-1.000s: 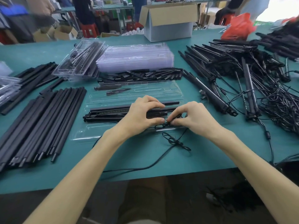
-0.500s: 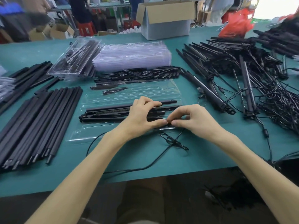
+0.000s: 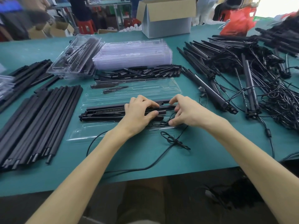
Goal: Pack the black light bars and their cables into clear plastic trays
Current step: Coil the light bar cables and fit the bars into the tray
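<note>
Left hand (image 3: 139, 114), right hand (image 3: 188, 113) close (fingers seemingly curled).

We find an open clear plastic tray (image 3: 129, 92) at the centre of the teal table (image 3: 145, 159), with black light bars (image 3: 103, 112) lying in it. Behind it lie a heap of small black clips (image 3: 137, 72), then a stack of clear plastic trays (image 3: 132, 54). Long black rods (image 3: 40, 120) lie to its left, a tangled pile of black cabled bars (image 3: 242, 70) to its right, and a knotted black cable (image 3: 174, 140) before it.
</note>
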`<state>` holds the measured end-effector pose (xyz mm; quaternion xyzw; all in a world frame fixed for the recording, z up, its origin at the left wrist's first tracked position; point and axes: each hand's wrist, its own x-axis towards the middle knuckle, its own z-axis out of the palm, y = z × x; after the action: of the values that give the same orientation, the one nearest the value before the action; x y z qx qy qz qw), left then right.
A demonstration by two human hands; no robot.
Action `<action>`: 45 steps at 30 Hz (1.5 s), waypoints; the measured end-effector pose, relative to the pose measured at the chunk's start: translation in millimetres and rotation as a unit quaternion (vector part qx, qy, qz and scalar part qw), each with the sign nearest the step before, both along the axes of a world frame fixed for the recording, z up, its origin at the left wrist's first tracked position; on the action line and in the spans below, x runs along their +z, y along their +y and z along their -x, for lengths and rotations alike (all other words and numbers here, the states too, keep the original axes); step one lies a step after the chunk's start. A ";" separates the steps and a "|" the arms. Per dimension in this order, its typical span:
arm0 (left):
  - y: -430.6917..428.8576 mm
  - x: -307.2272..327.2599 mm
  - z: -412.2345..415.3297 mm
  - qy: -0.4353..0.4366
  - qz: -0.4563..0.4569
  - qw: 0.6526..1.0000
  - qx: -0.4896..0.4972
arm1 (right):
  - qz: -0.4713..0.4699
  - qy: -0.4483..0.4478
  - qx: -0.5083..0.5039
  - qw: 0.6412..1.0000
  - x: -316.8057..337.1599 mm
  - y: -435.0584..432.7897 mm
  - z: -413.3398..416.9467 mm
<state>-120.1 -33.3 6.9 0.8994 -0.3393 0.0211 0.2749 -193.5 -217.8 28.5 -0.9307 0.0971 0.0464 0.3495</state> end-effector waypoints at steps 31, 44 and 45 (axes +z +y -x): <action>10.7 -2.2 4.8 0.003 0.051 0.997 -0.061 | 0.091 -0.055 0.022 0.994 -9.1 -0.9 6.7; 12.2 -1.5 3.5 0.039 0.055 0.994 -0.086 | 0.134 -0.120 -0.001 0.984 -7.9 7.1 18.7; 12.3 -1.3 3.4 0.038 0.054 0.994 -0.088 | 0.137 -0.122 -0.003 0.983 -8.1 7.9 19.4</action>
<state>-123.6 -21.0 5.6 0.8500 -0.4046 -0.0189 0.3369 -212.9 -209.9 20.4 -0.9681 0.0620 -0.0822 0.2283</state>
